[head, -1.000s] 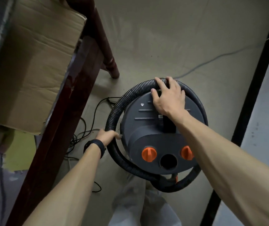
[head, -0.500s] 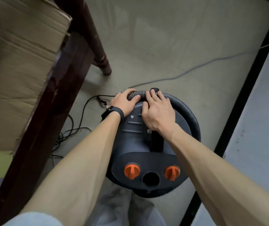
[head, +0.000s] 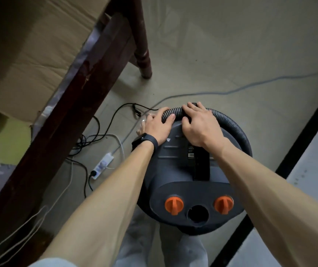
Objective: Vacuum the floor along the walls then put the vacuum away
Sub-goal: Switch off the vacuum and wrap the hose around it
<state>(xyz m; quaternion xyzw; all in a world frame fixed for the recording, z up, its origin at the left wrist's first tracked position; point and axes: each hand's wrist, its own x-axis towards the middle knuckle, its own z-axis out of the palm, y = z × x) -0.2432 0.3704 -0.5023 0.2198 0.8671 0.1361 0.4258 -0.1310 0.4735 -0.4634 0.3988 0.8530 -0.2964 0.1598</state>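
A round dark grey canister vacuum (head: 175,170) with two orange knobs and a round port stands on the floor right below me. Its black ribbed hose (head: 231,124) curls around the lid's far and right rim. My left hand (head: 157,125), a black band on its wrist, grips the hose at the far left of the lid. My right hand (head: 199,125) lies over the hose beside it, fingers curled round the hose at the far rim. Both hands nearly touch.
A dark wooden table (head: 62,112) with a cardboard box (head: 29,51) on it stands at the left; its leg (head: 142,54) is just beyond the vacuum. A white power strip (head: 103,165) and tangled cables lie under it. A black baseboard (head: 306,132) and wall run along the right.
My left hand left the hose loop at the vacuum's left side and came up to the far rim beside my right hand. The hose is now gathered tighter on the lid.
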